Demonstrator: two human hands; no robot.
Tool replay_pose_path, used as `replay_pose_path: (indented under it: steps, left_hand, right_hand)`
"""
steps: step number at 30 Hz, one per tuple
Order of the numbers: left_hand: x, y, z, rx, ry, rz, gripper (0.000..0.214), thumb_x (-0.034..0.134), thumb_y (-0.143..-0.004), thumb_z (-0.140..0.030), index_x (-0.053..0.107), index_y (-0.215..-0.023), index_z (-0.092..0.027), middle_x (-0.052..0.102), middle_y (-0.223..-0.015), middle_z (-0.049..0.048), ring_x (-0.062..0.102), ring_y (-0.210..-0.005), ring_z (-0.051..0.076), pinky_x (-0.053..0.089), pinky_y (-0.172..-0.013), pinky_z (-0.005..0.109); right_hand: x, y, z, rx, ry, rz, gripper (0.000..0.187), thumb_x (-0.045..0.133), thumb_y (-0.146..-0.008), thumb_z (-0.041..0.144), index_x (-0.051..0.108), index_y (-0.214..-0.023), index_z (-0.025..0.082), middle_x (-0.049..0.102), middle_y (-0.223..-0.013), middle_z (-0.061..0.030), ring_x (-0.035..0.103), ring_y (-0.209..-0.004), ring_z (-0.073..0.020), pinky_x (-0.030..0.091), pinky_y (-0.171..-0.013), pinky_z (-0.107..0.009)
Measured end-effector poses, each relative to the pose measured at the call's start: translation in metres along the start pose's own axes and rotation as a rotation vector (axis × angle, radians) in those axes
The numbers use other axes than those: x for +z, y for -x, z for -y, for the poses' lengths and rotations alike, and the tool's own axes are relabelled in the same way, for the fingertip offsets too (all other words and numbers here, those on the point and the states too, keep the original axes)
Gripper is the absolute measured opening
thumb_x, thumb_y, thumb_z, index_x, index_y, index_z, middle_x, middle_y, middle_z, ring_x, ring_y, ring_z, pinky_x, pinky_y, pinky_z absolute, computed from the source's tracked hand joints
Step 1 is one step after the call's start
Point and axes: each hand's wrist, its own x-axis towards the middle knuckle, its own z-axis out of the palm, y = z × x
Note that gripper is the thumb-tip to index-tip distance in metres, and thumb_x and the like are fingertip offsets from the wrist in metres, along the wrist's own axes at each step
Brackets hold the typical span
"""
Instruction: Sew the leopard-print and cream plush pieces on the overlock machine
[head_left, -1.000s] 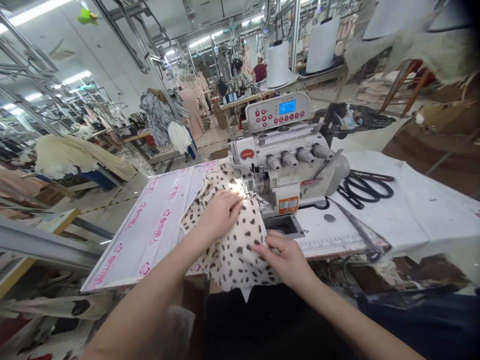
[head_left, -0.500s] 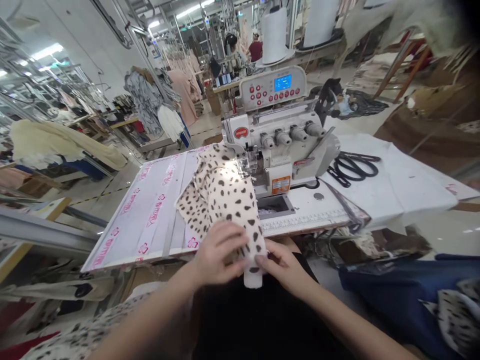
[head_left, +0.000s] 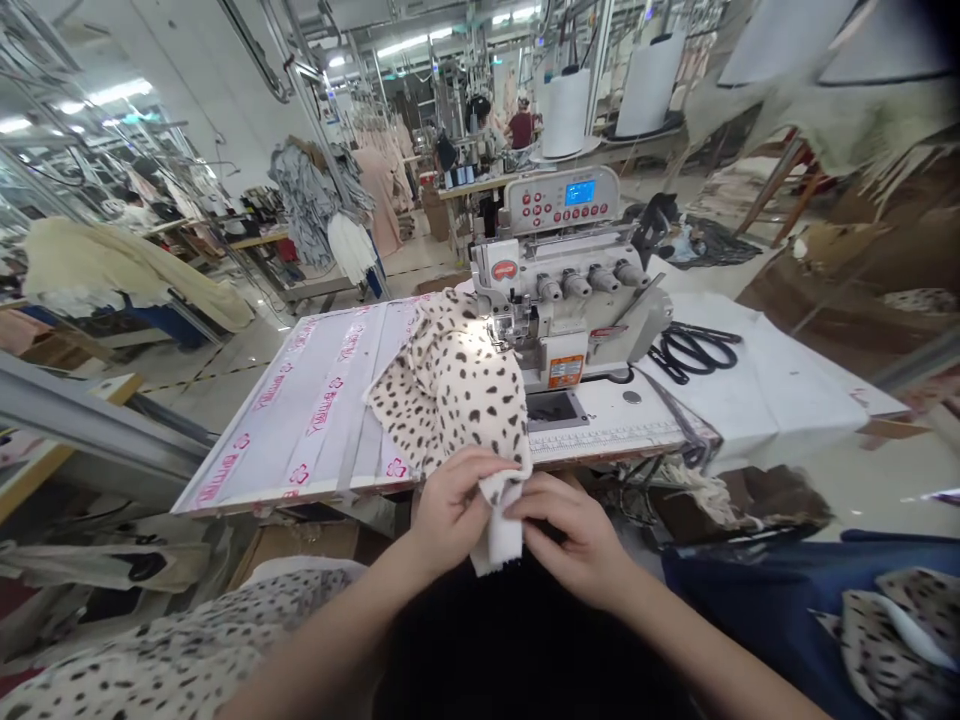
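Note:
A cream fabric with dark brown spots (head_left: 450,385) lies over the white work board (head_left: 300,420), its far end under the presser foot (head_left: 504,332) of an overlock sewing machine (head_left: 559,290). Close to me, my left hand (head_left: 457,510) and my right hand (head_left: 570,530) meet at the fabric's near end. Both pinch that folded edge, which shows its pale reverse side. The stitching point is partly hidden by the fabric.
Black-handled scissors (head_left: 694,350) lie on a white sheet right of the machine. Spotted fabric pieces lie on dark blue cloth (head_left: 757,610) at lower right and in a pile (head_left: 172,650) at lower left. Racks of garments and a co-worker (head_left: 521,128) stand beyond.
Both hands have moved from the fabric beside the machine foot to its near end, drawing it towards me. They now pinch the edge, and the view has shifted slightly.

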Motion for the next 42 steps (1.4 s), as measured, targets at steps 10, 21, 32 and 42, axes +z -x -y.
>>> replay_pose_path:
  steps: [10,21,32,42]
  left_hand:
    - [-0.009,0.011,-0.026,0.130,-0.091,-0.047,0.028,0.043,-0.080,-0.006,0.058,-0.102,-0.015,0.056,-0.085,0.0069,0.053,-0.080,0.014,0.045,-0.069,0.027]
    - [-0.015,0.001,-0.048,0.010,-0.108,-0.203,0.015,0.049,-0.082,-0.009,0.058,-0.090,-0.016,0.059,-0.085,0.0057,0.055,-0.081,0.015,0.046,-0.072,0.029]
    - [-0.017,-0.005,-0.054,0.029,-0.155,-0.247,0.018,0.060,-0.073,-0.014,0.054,-0.090,-0.016,0.056,-0.083,0.0060,0.053,-0.078,0.016,0.046,-0.070,0.030]
    - [-0.023,-0.007,-0.060,0.059,-0.253,-0.204,0.012,0.049,-0.080,-0.012,0.055,-0.090,-0.016,0.058,-0.086,0.0067,0.053,-0.082,0.016,0.045,-0.072,0.031]
  right_hand:
    - [-0.009,-0.014,0.025,-0.020,0.166,-0.080,0.010,0.054,-0.079,0.012,0.061,-0.082,0.019,0.051,-0.073,-0.0024,0.052,-0.067,-0.0132,0.045,-0.057,-0.024]
    - [-0.013,-0.038,0.037,-0.027,0.195,-0.141,0.008,0.055,-0.078,0.013,0.059,-0.078,0.019,0.052,-0.071,-0.0024,0.053,-0.067,-0.0140,0.045,-0.057,-0.025]
    - [-0.014,-0.052,0.044,0.095,0.069,-0.088,0.007,0.057,-0.078,0.016,0.058,-0.072,0.019,0.050,-0.072,-0.0013,0.052,-0.067,-0.0132,0.046,-0.057,-0.024]
    - [-0.019,-0.059,0.046,0.082,0.118,-0.040,0.007,0.058,-0.078,0.020,0.058,-0.072,0.019,0.052,-0.082,-0.0041,0.055,-0.078,-0.0163,0.047,-0.069,-0.029]
